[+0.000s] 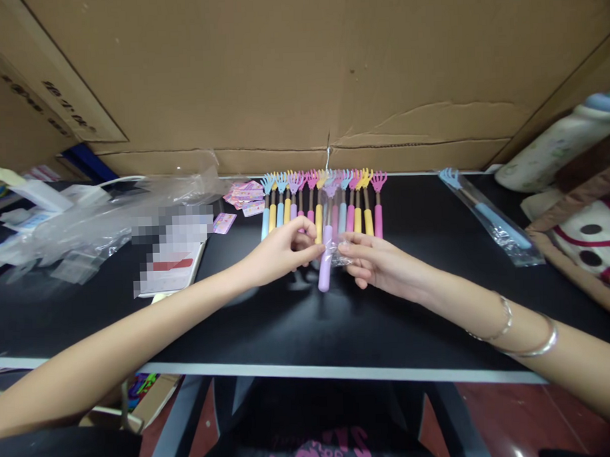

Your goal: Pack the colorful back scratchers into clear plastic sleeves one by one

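Observation:
A purple back scratcher (325, 268) is held upright over the table, its claw end away from me and partly inside a clear plastic bag (342, 252). My left hand (290, 252) pinches its handle from the left between thumb and fingers. From the other side, my right hand (373, 256) grips the crinkled plastic bag close to the handle. Behind both hands lies a row of several back scratchers (378, 216) in blue, yellow, purple and pink, side by side with claws toward the cardboard. My hands hide some of their handles.
A bagged blue back scratcher (489, 215) lies at the right, near a pale bottle (552, 146) and a bag (585, 239). Small printed cards (244, 194), a phone (179, 259) and clear plastic bags (134, 208) are at the left. Cardboard (299, 75) walls the back.

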{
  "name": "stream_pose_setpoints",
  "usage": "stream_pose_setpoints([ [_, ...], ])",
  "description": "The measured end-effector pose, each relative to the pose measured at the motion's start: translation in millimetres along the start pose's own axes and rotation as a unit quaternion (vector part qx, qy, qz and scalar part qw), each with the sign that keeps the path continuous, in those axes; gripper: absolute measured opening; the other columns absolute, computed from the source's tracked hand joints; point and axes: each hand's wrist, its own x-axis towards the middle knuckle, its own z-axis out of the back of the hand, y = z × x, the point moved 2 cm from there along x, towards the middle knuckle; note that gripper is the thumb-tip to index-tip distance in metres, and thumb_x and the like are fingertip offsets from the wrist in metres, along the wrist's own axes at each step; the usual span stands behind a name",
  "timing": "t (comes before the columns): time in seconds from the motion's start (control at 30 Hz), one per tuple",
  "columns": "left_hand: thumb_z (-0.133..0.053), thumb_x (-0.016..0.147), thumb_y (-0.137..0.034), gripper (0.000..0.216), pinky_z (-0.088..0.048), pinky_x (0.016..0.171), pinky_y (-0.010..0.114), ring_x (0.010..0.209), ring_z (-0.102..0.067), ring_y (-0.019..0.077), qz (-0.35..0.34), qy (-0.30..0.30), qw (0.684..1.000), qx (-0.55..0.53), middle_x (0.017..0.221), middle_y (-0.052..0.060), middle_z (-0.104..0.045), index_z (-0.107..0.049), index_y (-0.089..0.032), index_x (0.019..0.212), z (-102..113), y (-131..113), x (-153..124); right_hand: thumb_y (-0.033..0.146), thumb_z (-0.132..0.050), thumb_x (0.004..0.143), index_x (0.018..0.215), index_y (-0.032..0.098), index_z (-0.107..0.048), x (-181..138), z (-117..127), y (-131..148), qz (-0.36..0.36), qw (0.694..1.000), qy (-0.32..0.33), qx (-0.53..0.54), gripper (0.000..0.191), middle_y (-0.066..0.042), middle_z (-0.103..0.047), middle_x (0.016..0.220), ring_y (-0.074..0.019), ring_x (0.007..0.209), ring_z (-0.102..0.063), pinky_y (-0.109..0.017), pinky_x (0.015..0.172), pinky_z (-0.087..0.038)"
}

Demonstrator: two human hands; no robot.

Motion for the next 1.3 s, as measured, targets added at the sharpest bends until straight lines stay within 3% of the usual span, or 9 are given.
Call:
stream_pose_setpoints([
  [0.13, -0.064, 0.082, -0.041, 0.031, -0.040, 0.043, 0.014, 0.054, -0.052, 0.0064, 0.004, -0.008, 1.000, -0.009, 0.068, -0.005, -0.056, -0.041, -0.020, 0.085, -1, 0, 0, 0.034, -0.079, 0.075, 0.083, 0.019, -0.049, 1, -1, -1, 0.000, 1.000, 0.010, 0.000, 0.035, 0.008, -0.054, 0.064, -0.0014, 0.043, -0.038, -0.017, 0.041, -0.042],
  [0.3, -0.057, 0.087, -0.048, 0.030, -0.040, 0.046, 0.016, 0.057, -0.053, 0.0076, 0.012, 0.009, 1.000, 0.010, 0.072, -0.004, -0.059, -0.043, -0.021, 0.090, -5, -4, -3, 0.034, -0.076, 0.076, 0.085, 0.021, -0.045, -1, -6, -2, 0.013, 1.000, 0.005, -0.024, 0.035, 0.009, -0.054, 0.061, -0.0019, 0.041, -0.036, -0.017, 0.039, -0.039],
  [0.47, -0.062, 0.086, -0.037, 0.028, -0.042, 0.056, 0.019, 0.064, -0.055, 0.0086, -0.025, 0.024, 0.999, 0.041, 0.077, -0.004, -0.059, -0.041, -0.021, 0.095, -10, -7, -7, 0.037, -0.073, 0.080, 0.089, 0.022, -0.043, -4, -9, -1, 0.036, 0.998, 0.019, -0.056, 0.035, 0.010, -0.056, 0.061, -0.0021, 0.038, -0.038, -0.018, 0.040, -0.043],
  [0.67, -0.062, 0.085, -0.031, 0.024, -0.045, 0.058, 0.020, 0.066, -0.054, 0.0062, -0.066, -0.021, 0.998, 0.008, 0.090, -0.003, -0.054, -0.042, -0.020, 0.092, -13, -7, -11, 0.040, -0.074, 0.081, 0.094, 0.024, -0.040, -4, -7, 1, 0.067, 0.993, 0.065, -0.068, 0.040, 0.011, -0.058, 0.066, -0.0043, 0.045, -0.052, -0.022, 0.051, -0.054],
  [0.8, -0.070, 0.079, -0.031, 0.035, -0.046, 0.056, 0.017, 0.065, -0.055, 0.0057, -0.040, -0.037, 0.993, -0.101, 0.087, -0.004, -0.054, -0.039, -0.021, 0.092, -15, -5, -9, 0.046, -0.073, 0.081, 0.093, 0.024, -0.042, -3, -6, 3, 0.090, 0.990, 0.065, -0.087, 0.040, 0.009, -0.061, 0.069, -0.0046, 0.048, -0.056, -0.022, 0.054, -0.055],
  [1.03, -0.076, 0.075, -0.032, 0.055, -0.047, 0.061, 0.018, 0.080, -0.062, 0.0121, 0.044, -0.037, 0.981, -0.183, 0.089, 0.000, -0.061, -0.053, -0.021, 0.123, -14, -2, -11, 0.048, -0.075, 0.079, 0.085, 0.021, -0.045, -1, -5, 4, 0.128, 0.986, 0.027, -0.104, 0.040, 0.005, -0.068, 0.068, -0.0067, 0.052, -0.062, -0.023, 0.059, -0.058],
  [1.13, -0.077, 0.074, -0.037, 0.054, -0.049, 0.064, 0.020, 0.084, -0.062, 0.0136, 0.053, -0.039, 0.981, -0.183, 0.092, 0.003, -0.063, -0.058, -0.020, 0.122, -14, -2, -12, 0.047, -0.076, 0.078, 0.083, 0.020, -0.046, 0, -3, 5, 0.133, 0.984, 0.028, -0.115, 0.041, 0.002, -0.071, 0.070, -0.0087, 0.055, -0.067, -0.021, 0.057, -0.057],
  [1.3, -0.080, 0.071, -0.040, 0.051, -0.048, 0.061, 0.019, 0.077, -0.059, 0.0123, 0.048, -0.052, 0.979, -0.192, 0.078, -0.002, -0.057, -0.058, -0.019, 0.112, -14, -2, -15, 0.046, -0.075, 0.079, 0.083, 0.019, -0.049, -1, -3, 6, 0.137, 0.981, 0.040, -0.129, 0.038, 0.001, -0.073, 0.072, -0.0111, 0.058, -0.070, -0.023, 0.059, -0.058],
])
